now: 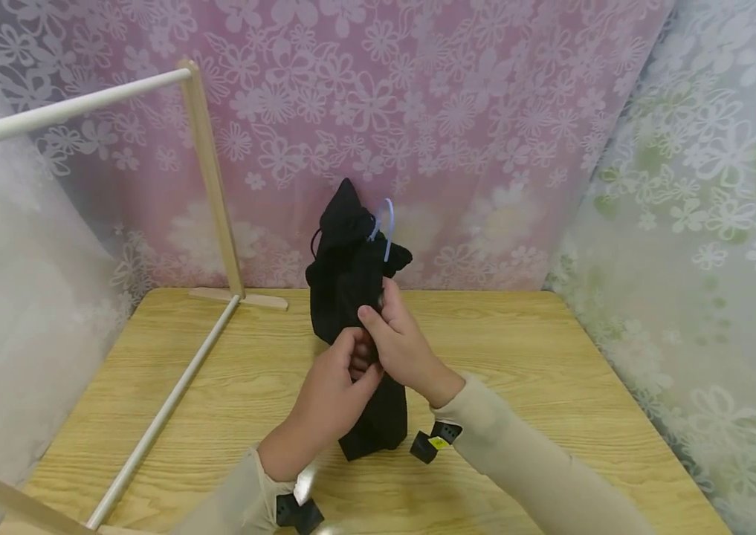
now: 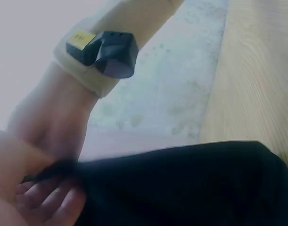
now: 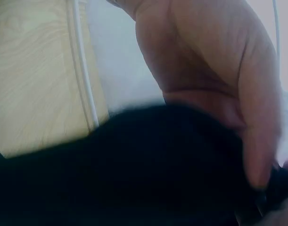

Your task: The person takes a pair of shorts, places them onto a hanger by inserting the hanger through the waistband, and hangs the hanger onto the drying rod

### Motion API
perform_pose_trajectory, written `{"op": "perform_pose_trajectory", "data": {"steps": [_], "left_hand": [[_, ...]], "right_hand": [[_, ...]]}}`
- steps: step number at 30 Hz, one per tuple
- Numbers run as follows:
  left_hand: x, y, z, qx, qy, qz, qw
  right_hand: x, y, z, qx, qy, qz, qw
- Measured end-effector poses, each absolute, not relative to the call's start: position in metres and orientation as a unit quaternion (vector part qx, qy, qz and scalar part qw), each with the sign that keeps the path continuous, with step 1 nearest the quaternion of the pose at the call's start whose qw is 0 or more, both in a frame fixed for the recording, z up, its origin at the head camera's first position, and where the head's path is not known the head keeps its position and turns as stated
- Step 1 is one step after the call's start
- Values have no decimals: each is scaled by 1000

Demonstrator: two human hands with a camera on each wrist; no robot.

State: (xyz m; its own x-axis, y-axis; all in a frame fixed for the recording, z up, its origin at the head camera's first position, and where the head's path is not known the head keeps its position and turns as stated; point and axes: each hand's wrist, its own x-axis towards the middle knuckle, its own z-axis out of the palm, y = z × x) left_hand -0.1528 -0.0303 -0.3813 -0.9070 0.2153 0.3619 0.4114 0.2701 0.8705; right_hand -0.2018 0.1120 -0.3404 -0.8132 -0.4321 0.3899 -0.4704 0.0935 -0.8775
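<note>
A black hooded garment (image 1: pixel 334 301) is held up over the table, with its hood at the top and its lower part hanging toward me. A pale blue hanger (image 1: pixel 389 223) shows its hook near the hood; the rest is hidden in the cloth. My left hand (image 1: pixel 327 394) pinches the black fabric along the front, fingers curled. Just above it, my right hand (image 1: pixel 407 349) grips the same fabric between thumb and fingers. The two hands touch or nearly touch. Dark cloth fills the lower part of both wrist views, so what lies between the fingertips is hard to see.
A rack with wooden posts (image 1: pixel 212 178) and white rails (image 1: pixel 70 111) stands on the left of the wooden table (image 1: pixel 505 349). A pink flowered curtain (image 1: pixel 458 134) hangs behind, and a pale flowered one (image 1: pixel 705 245) hangs at right.
</note>
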Motion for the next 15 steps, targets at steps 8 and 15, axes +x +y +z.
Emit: {"op": "perform_pose_trajectory", "data": {"steps": [8, 15], "left_hand": [[-168, -51, -385, -164, -745, -603, 233], [-185, -92, -385, -130, -750, -550, 343]], "right_hand": [[-207, 117, -338, 345, -718, 604, -9], [-206, 151, -347, 424, -703, 493, 287]]}}
